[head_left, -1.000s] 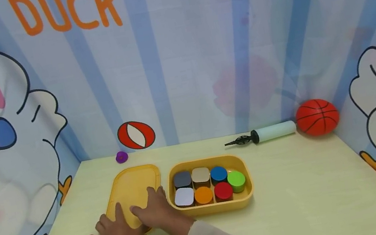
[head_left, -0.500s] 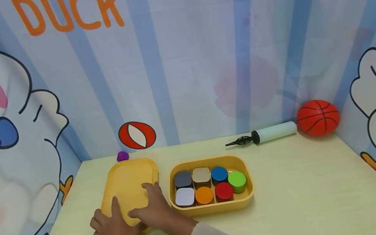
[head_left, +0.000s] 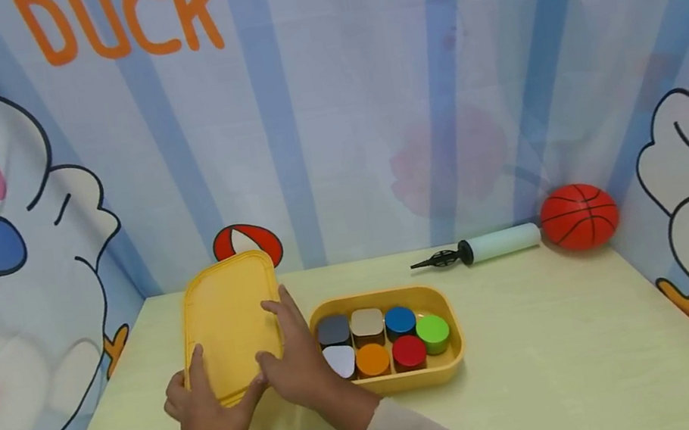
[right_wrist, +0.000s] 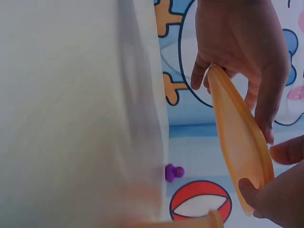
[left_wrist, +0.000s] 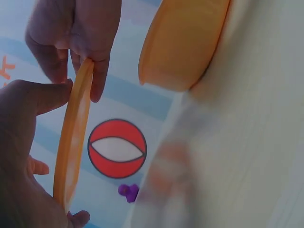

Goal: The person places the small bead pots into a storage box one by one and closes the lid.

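A yellow tray-like lid [head_left: 231,319] with a raised rim is held tilted above the table in the head view. My left hand [head_left: 211,419] grips its lower left edge, thumb along the near side. The right edge is pinched by my right hand [head_left: 301,361]. Both wrist views show the lid nearly edge-on, off the table, between the left hand [right_wrist: 244,42] and the right hand [left_wrist: 78,28]. Just right of the hands stands a yellow box [head_left: 451,373] of several small jars with coloured caps, such as an orange one [head_left: 372,359] and a red one [head_left: 408,351].
Toward the back right, a white hand pump [head_left: 502,242] with a black nozzle lies beside a red basketball-patterned ball [head_left: 578,217]. A small purple object [left_wrist: 128,192] sits near the table's back edge, hidden behind the lid in the head view. Printed cloth walls surround the table.
The lid has risen from the table and tilted up toward the back wall, both hands holding it. It now covers the purple object in the head view. Box, pump and ball stay put.
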`<move>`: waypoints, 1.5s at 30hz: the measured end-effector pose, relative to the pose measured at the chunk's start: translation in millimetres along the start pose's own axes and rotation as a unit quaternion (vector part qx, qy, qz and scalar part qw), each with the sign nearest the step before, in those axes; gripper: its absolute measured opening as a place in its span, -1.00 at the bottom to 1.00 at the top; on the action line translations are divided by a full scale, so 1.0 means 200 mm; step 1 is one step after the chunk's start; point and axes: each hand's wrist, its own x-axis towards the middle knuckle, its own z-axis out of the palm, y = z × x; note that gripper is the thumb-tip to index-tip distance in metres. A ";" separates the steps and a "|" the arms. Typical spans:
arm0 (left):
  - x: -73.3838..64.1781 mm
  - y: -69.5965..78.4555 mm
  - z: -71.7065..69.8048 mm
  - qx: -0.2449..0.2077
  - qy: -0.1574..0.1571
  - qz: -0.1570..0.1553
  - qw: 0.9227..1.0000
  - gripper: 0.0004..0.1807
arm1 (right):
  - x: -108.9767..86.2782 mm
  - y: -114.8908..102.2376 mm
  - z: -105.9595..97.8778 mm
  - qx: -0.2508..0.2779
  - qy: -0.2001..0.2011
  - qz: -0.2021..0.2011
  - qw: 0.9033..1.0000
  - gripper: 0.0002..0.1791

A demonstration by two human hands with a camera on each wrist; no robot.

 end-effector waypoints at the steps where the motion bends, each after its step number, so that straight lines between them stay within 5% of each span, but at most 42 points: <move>1: -0.01 0.02 0.01 -0.007 -0.005 -0.004 1.000 0.36 | 0.00 0.00 -0.03 0.000 0.004 -0.005 1.000 -0.26; 9: -0.04 0.12 0.05 -0.074 -0.025 0.010 0.997 0.33 | 0.03 0.06 -0.25 0.023 0.014 0.000 1.000 -0.24; 15: -0.01 0.18 0.03 -0.135 -0.059 -0.058 0.987 0.23 | 0.04 0.11 -0.43 0.093 -0.012 0.017 0.995 -0.23; 19: 0.01 0.20 0.01 -0.164 -0.095 -0.075 0.979 0.23 | 0.04 0.12 -0.55 0.135 -0.038 0.034 0.989 -0.22; 36: 0.24 0.23 0.03 -0.202 -0.166 -0.013 0.965 0.20 | -0.05 0.17 -1.03 0.162 -0.142 0.072 0.974 -0.13; 45: 0.30 0.28 0.11 -0.228 -0.193 -0.032 0.954 -0.25 | -0.04 0.21 -1.28 0.125 -0.109 0.079 0.983 -0.40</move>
